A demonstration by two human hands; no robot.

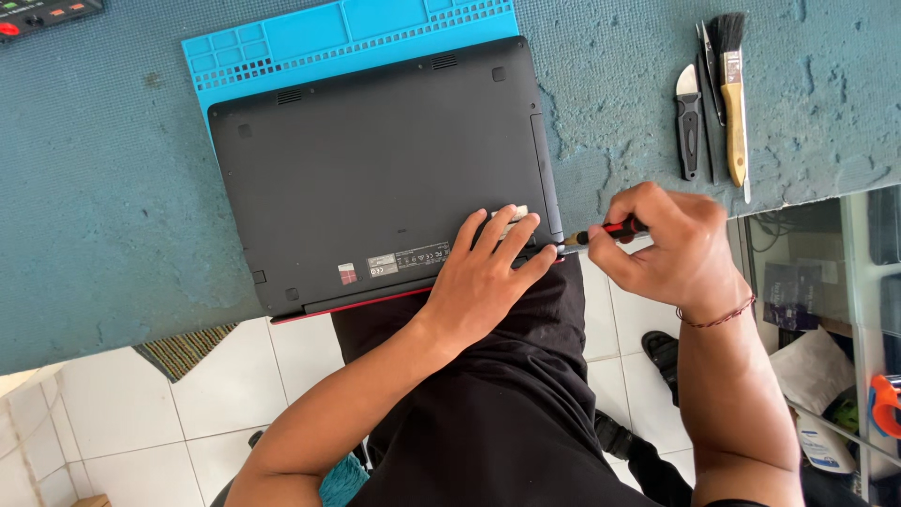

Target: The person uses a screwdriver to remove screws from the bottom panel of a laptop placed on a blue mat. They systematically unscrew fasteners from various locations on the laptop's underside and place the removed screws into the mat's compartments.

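A black laptop (375,169) lies upside down on a teal work surface, its red-edged near side hanging toward my lap. My left hand (488,272) rests flat on the laptop's near right corner, fingers spread over a small pale sticker. My right hand (671,249) is closed around a screwdriver (610,230) with a red and black handle. The screwdriver lies roughly level and its tip points at the laptop's right near corner.
A blue repair mat (347,38) lies under the laptop's far edge. A brush (732,94), a black-handled knife tool (690,122) and thin metal tools lie at the far right. A black device (47,14) sits at the far left corner. White floor tiles below.
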